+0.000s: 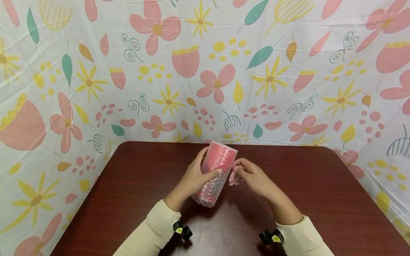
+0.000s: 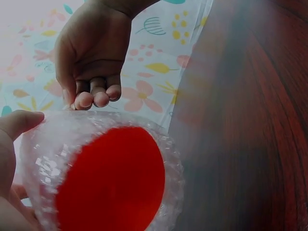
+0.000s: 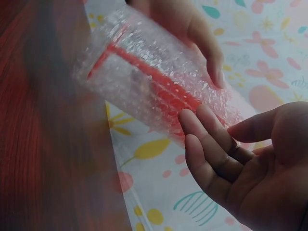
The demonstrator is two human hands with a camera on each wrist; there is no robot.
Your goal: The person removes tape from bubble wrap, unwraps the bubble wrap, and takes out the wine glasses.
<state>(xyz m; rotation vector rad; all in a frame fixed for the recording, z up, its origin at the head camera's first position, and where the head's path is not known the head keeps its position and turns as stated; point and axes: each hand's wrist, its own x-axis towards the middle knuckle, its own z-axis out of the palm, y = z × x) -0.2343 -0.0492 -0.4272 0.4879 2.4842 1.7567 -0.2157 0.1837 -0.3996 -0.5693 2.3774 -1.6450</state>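
Note:
A red cylindrical object in clear bubble wrap (image 1: pixel 219 156) is held tilted above the table, its upper end leaning right. The left hand (image 1: pixel 195 177) grips it from the left, thumb across the front. At its upper right side, the right hand (image 1: pixel 254 177) pinches the wrap's edge between thumb and forefinger, the other fingers loosely curled. One round red end (image 2: pixel 115 178) faces the left wrist view, ringed by wrap. In the right wrist view, red lines show through the wrap (image 3: pixel 139 72), and the right thumb (image 3: pixel 255 127) touches it; the forefinger is mostly hidden.
The dark reddish-brown table (image 1: pixel 128 177) extends beneath both hands. A white cloth with printed flowers and leaves (image 1: pixel 205 89) hangs behind it and along both sides. Cream sleeves and small black wrist devices show near the lower edge.

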